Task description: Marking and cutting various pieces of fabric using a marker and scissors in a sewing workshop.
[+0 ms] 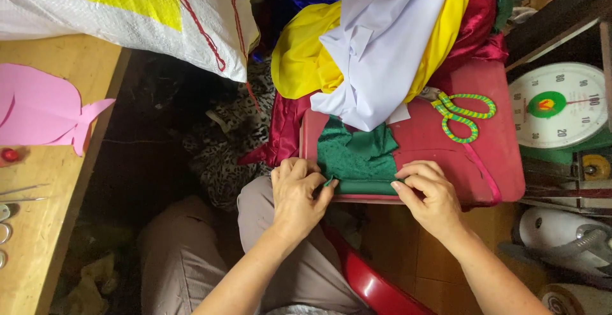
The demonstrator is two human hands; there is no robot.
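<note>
Head view, left hand (294,194) and right hand (428,190) pinching green cloth (357,155), white-yellow sack (127,9) upper left

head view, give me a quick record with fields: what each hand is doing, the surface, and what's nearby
left hand: left hand pinches the near edge of the green fabric
right hand: right hand pinches the same folded edge further right
surface: red stool top
on stool: scissors with green-yellow wrapped handles
behind: pile of yellow, white and red cloth
right side: dial weighing scale
left side: wooden table with pink paper cutout
</note>
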